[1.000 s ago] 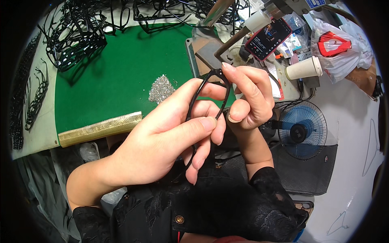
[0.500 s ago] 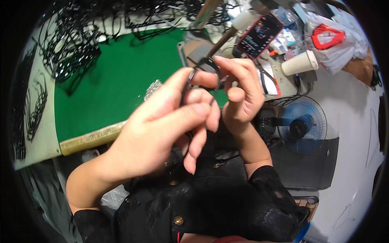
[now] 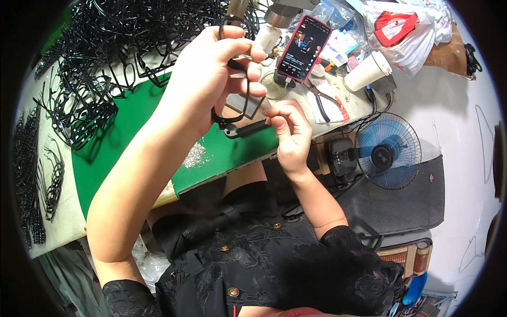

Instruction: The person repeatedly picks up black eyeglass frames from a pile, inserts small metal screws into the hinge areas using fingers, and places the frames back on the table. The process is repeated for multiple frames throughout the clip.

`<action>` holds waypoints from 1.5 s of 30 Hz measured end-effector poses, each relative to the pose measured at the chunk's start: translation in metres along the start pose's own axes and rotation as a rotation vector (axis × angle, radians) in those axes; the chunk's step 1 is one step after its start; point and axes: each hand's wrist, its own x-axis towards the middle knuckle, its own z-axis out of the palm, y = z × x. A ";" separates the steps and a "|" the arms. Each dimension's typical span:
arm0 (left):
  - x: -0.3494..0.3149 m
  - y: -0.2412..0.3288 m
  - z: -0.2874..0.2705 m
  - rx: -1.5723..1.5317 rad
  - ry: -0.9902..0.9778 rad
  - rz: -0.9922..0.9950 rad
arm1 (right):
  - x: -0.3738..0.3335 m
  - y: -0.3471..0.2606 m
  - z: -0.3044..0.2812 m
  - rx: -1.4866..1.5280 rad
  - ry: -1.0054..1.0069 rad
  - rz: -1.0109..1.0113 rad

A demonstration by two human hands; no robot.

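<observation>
My left hand (image 3: 203, 68) is raised over the far part of the bench, its fingers curled around a black eyeglass frame (image 3: 247, 95). Part of the frame is hidden behind the fingers. Lower and to the right, my right hand (image 3: 291, 134) has its fingers drawn together at the handle ends of black-handled pliers (image 3: 248, 128). The head of these pliers points left, just below the eyeglass frame. Small silvery bits (image 3: 194, 155) lie heaped on the green mat (image 3: 132, 121) under my left forearm.
Many black eyeglass frames (image 3: 127, 45) are piled at the back left. A phone (image 3: 304, 50) stands beside a bench machine (image 3: 282, 13). Other pliers (image 3: 320, 100) and a white cup (image 3: 368, 71) sit to the right. A blue fan (image 3: 383, 157) stands beyond the bench edge.
My left hand has carried the eyeglass frame up and away from me. My right hand has let go of the frame and moved down to the pliers. The view has shifted.
</observation>
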 end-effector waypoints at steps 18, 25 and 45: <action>0.011 -0.013 0.017 -0.061 -0.075 -0.024 | 0.002 -0.009 -0.009 -0.093 -0.010 0.028; 0.013 -0.017 0.019 -0.037 -0.077 -0.029 | 0.003 -0.009 -0.015 -0.142 -0.012 0.024; 0.024 -0.038 0.029 -0.255 -0.180 0.044 | 0.087 -0.054 -0.036 -0.164 0.172 -0.330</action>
